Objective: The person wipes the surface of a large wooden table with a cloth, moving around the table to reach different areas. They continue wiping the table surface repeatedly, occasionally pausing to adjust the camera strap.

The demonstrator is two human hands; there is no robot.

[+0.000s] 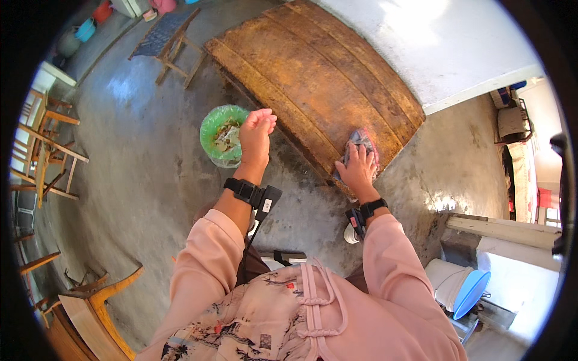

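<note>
My right hand (360, 170) presses down, fingers spread, on a crumpled grey cloth with a reddish edge (361, 136). The cloth lies at the near right end of a worn wooden table (311, 72). Off the table's near left edge, my left hand (256, 137) is raised with its fingers curled together, and I see nothing in it. In the view it overlaps the right rim of a green waste bin with a clear plastic liner (210, 122). Scraps and crumpled paper (227, 135) lie inside the bin.
A folding stool with a dark woven seat (162, 34) stands beyond the bin. Wooden chairs (45, 149) line the left side. A white wall (406, 40) borders the table's far side. At lower right is a pale bucket with a blue basin (472, 293). The concrete floor (135, 180) has damp-looking patches.
</note>
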